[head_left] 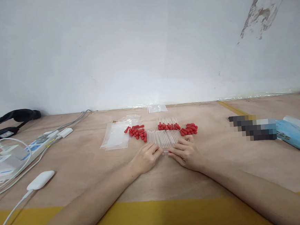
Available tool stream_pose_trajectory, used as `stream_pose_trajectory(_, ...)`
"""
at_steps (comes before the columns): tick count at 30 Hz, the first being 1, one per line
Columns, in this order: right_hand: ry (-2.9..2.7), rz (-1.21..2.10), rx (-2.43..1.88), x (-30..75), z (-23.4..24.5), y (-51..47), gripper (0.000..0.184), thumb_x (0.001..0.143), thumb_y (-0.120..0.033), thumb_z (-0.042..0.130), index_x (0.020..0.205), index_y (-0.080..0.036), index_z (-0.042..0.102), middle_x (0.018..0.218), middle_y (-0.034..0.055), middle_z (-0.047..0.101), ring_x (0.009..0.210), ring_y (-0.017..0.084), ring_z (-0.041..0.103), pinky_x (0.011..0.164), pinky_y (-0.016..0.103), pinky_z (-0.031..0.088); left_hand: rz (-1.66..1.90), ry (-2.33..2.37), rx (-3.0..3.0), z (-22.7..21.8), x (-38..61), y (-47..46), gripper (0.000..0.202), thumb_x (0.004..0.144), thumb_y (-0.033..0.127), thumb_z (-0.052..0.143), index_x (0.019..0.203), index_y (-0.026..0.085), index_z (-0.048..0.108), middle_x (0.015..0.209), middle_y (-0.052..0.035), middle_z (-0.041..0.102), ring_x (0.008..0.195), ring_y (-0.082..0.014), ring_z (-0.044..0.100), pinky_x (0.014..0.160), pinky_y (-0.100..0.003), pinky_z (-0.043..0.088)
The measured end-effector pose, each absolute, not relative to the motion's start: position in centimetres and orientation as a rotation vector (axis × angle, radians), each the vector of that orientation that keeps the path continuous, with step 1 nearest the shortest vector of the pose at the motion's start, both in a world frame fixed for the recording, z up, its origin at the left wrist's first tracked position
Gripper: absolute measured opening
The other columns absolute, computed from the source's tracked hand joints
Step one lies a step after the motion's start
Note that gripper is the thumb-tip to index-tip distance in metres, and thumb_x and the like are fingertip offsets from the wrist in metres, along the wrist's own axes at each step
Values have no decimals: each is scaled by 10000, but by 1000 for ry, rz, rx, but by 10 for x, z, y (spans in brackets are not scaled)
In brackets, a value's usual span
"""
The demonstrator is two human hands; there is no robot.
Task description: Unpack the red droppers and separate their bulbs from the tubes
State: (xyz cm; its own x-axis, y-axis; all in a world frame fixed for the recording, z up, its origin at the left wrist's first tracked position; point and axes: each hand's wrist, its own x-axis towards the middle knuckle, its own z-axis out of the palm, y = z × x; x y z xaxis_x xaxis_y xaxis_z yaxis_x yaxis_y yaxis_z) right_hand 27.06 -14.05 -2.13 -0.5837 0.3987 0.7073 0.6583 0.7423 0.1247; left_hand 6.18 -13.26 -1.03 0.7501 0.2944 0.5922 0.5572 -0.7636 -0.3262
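Note:
My left hand (148,156) is closed in a pinch on one end of a clear glass dropper tube (165,152). At the tube's other end, my right hand (185,153) pinches what looks like a red rubber bulb, mostly hidden by the fingers. Just beyond both hands lies a row of bare glass tubes (163,137). Loose red rubber bulbs form a left pile (137,131) and a right pile (189,128) beside that row. Behind it, several droppers (168,126) with red bulbs fitted lie side by side, tips toward the wall.
Clear plastic bags (114,135) lie left of the bulbs, and another bag (157,108) is by the wall. A power strip (30,149) with cables, a white charger (40,180) and a black headset (13,121) occupy the left. A blue packet (295,134) lies right.

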Motion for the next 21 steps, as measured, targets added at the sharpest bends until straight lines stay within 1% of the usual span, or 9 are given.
stream_pose_trajectory(8, -2270, -649, -704, 275, -26, -136, 130, 821, -215, 513, 897, -185, 615, 630, 4, 569, 667, 127, 424, 635, 283, 277, -740, -662, -2495, -11, 60, -130, 196, 872, 192, 414, 771, 132, 571, 672, -27, 510, 617, -121, 441, 598, -239, 401)
stream_pose_trajectory(17, -2202, -877, -594, 284, -18, -137, 150, 828, -180, 514, 958, -179, 587, 684, -9, 624, 693, 108, 487, 685, 310, 257, -769, -726, -2520, -12, 60, -132, 199, 878, 200, 395, 812, 134, 571, 702, -35, 525, 650, -131, 465, 624, -243, 416)
stream_pose_trajectory(19, -2173, -884, -589, 290, -15, -136, 145, 819, -167, 523, 944, -185, 594, 676, -14, 628, 685, 104, 495, 690, 305, 263, -796, -758, -2505, -12, 56, -130, 191, 874, 198, 401, 821, 135, 572, 716, -39, 533, 658, -135, 473, 626, -247, 416)
stream_pose_trajectory(21, -2101, -836, -671, 300, -11, -133, 140, 805, -180, 544, 928, -200, 607, 688, -13, 638, 672, 104, 503, 695, 303, 273, -852, -855, -2469, -10, 49, -126, 192, 873, 200, 400, 822, 139, 575, 726, -40, 537, 656, -135, 480, 620, -247, 417)
